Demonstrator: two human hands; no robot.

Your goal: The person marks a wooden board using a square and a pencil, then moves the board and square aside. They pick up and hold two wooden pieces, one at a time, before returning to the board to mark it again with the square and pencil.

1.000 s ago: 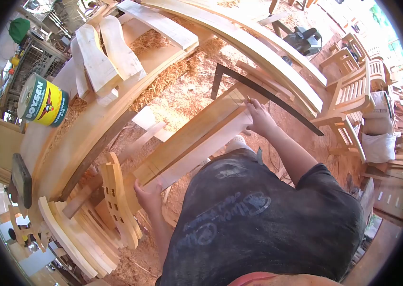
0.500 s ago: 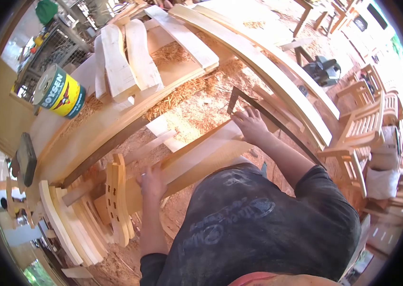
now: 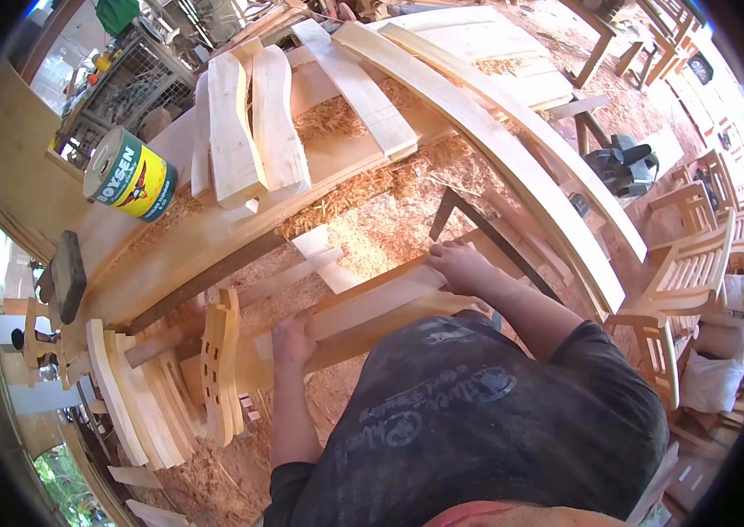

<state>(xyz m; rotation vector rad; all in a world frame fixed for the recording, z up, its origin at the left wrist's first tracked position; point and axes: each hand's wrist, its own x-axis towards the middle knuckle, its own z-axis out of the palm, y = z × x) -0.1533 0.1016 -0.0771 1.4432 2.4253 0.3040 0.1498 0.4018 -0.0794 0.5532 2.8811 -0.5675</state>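
Observation:
A long pale wooden board (image 3: 376, 307) lies slanted in front of my body, above a wider wooden piece (image 3: 345, 344). My left hand (image 3: 293, 339) is closed over the board's near left part. At the other end, my right hand (image 3: 462, 268) has its fingers curled around the board's far right end. Just beyond the right hand is a dark L-shaped bar (image 3: 497, 230), like a carpenter's square, apart from the fingers. Left of my left hand stand slotted, curved wooden pieces (image 3: 221, 369).
A workbench (image 3: 161, 272) carries a paint can (image 3: 136, 178), shaped wooden pieces (image 3: 235, 132), long curved boards (image 3: 486, 149) and shavings. A dark power tool (image 3: 622, 167) sits at right, near wooden chairs (image 3: 693, 263). More curved slats (image 3: 126, 395) stand at lower left.
The view has shifted a little. My right hand has drawn back from the L-shaped bar, its fingers now curled on the board's end. My left hand's fingers have closed over the board.

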